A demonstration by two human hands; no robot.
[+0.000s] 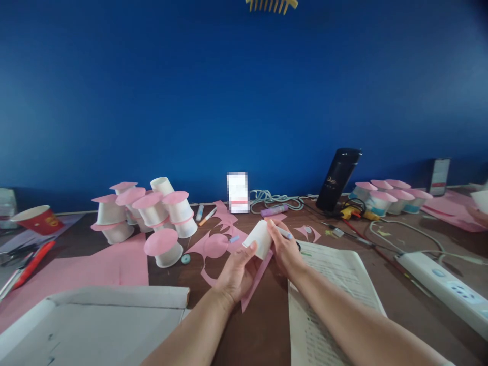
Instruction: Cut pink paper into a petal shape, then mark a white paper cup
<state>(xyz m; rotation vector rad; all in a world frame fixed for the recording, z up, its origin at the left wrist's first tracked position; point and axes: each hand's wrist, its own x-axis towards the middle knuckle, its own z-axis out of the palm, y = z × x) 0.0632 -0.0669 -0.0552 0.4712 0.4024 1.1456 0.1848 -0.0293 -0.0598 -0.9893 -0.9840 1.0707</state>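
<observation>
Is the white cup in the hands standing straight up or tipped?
Tipped: the white cup in the left hand has slanting sides.

Soft dim light, pixelated screen (pixel 237 191), edges seemingly stretched

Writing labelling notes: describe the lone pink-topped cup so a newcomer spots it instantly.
Below the blue wall, on the dark table, find the stacked white cups left of the left hand. The lone cup is in front, beside a small teal disc. Unlike its neighbours, it stands singly, neither under nor on another.
</observation>
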